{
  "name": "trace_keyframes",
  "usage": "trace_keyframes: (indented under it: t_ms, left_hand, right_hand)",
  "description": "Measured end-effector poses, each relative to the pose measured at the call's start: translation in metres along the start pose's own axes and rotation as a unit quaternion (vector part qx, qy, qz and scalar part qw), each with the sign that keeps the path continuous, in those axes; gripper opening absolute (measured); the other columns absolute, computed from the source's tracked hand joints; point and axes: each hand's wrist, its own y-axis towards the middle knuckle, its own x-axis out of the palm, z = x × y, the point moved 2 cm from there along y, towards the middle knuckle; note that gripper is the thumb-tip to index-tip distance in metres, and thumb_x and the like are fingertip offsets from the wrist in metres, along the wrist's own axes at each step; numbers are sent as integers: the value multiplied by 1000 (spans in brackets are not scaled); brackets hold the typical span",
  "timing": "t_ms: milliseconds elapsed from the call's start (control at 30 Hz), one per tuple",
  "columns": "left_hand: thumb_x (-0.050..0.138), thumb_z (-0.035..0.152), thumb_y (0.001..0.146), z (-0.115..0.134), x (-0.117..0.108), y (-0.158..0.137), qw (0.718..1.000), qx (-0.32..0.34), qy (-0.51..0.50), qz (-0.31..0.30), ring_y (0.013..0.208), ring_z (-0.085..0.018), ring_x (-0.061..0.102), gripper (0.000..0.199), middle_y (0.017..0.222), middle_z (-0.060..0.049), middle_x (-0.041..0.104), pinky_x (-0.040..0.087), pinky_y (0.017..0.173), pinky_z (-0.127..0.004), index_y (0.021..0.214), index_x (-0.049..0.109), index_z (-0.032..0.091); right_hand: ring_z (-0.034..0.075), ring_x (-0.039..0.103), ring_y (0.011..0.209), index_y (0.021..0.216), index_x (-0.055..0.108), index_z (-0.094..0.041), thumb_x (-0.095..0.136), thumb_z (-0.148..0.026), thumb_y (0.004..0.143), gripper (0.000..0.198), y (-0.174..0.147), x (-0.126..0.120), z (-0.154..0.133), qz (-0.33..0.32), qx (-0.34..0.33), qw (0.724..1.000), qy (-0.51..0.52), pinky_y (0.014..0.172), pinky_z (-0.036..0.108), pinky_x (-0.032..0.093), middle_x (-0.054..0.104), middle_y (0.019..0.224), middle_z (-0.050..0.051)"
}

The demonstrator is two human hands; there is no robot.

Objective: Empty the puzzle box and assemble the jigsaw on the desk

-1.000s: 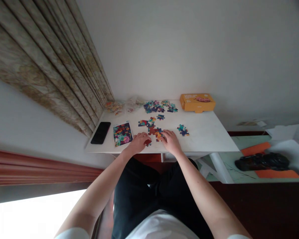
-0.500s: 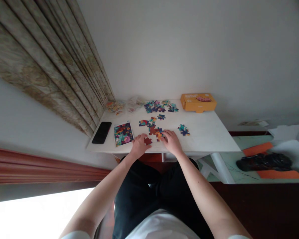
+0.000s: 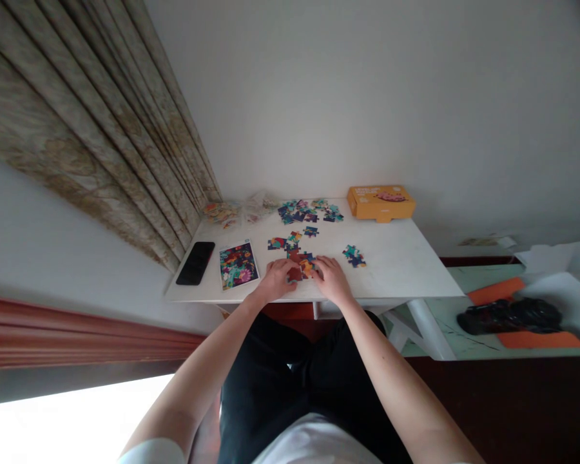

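Note:
My left hand (image 3: pixel 276 280) is closed on a reddish-brown puzzle piece (image 3: pixel 294 274), which lies against the lower left of a partly joined puzzle (image 3: pixel 294 255). At the puzzle's right edge, my right hand (image 3: pixel 332 277) has its curved fingers on an orange and purple puzzle section (image 3: pixel 307 265). Fingers cover part of both. Left of my left hand lies a picture card (image 3: pixel 238 264) with a colourful printed scene. A small joined cluster of teal puzzle pieces (image 3: pixel 354 256) rests to the right of my right hand.
Loose puzzle pieces (image 3: pixel 294 211) lie along the back of the white table (image 3: pixel 391 258). Clear plastic bags (image 3: pixel 258 205) with pieces sit at the back left, a yellow box (image 3: pixel 381 203) at the back right. A black phone (image 3: pixel 196 263) lies near the left edge.
My left hand has moved right with the reddish-brown piece, bringing it up against the joined puzzle. My right hand stays at the puzzle's right side. The whole view has shifted slightly.

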Motion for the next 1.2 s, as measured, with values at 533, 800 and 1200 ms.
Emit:
trace_keyframes:
  t_ms: [533,800,1200]
  left_hand:
    - [65,22,91,2,3,-8,997,29,56,-38,138,-28,53,47,143,-8,64,24,126,-60,137,68,33]
    - [59,20,96,4,4,-12,996,34,73,-49,144,-28,49,50,152,-8,59,22,126,-64,144,63,34]
    - [51,22,101,12,10,-17,990,37,135,-30,146,-29,47,47,153,-11,57,20,128,-62,147,60,30]
  right_hand:
    - [30,61,127,122,72,-21,51,-27,102,29,-1,0,-2,7,-6,1000,0,117,54,42,71,132,14]
    - [30,61,126,123,71,-21,53,-28,102,28,-1,-1,-2,4,-8,1000,3,115,53,44,70,131,14]
    - [31,62,126,124,72,-22,53,-29,102,30,0,-2,-2,6,-9,1000,4,115,54,44,71,131,14]
